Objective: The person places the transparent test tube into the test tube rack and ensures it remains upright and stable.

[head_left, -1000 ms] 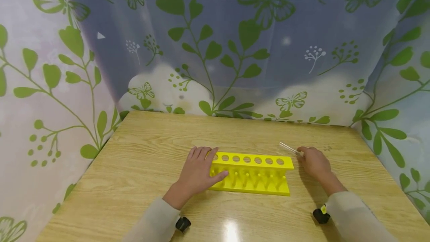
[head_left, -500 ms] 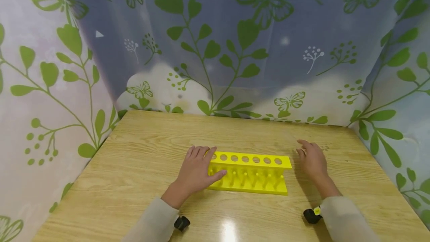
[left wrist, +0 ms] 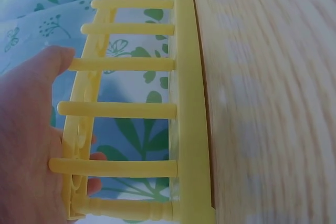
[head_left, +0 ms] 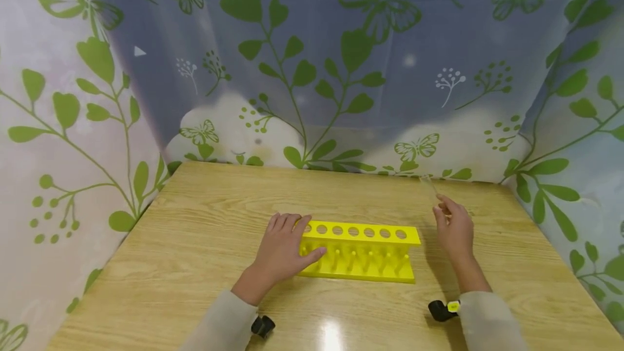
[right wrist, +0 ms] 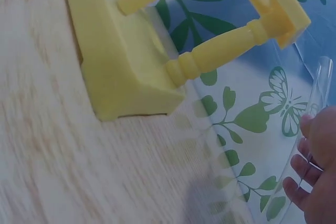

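A yellow test tube rack [head_left: 356, 275] stands on the table, with a row of round holes along its top and pegs below. My left hand [head_left: 284, 251] grips its left end. In the left wrist view, the thumb of that hand [left wrist: 26, 119] lies on the near side and several fingertips show behind the rack. To the right of the rack and apart from it, my right hand [head_left: 455, 229] pinches a clear glass test tube [right wrist: 319, 85]. The tube tilts upward past the fingertips in the head view, where it is faint. None of the rack's visible holes holds a tube.
The wooden table [head_left: 219, 194] reaches back to a patterned curtain [head_left: 312, 69], and similar cloth hangs at both sides. Small dark marks lie on the table near my right hand. A black wrist camera [head_left: 441, 310] sits below the right sleeve.
My right hand has risen slightly and turned, swinging the tube from pointing left to pointing up and away. My left hand stays on the rack. The head view has shifted a little.
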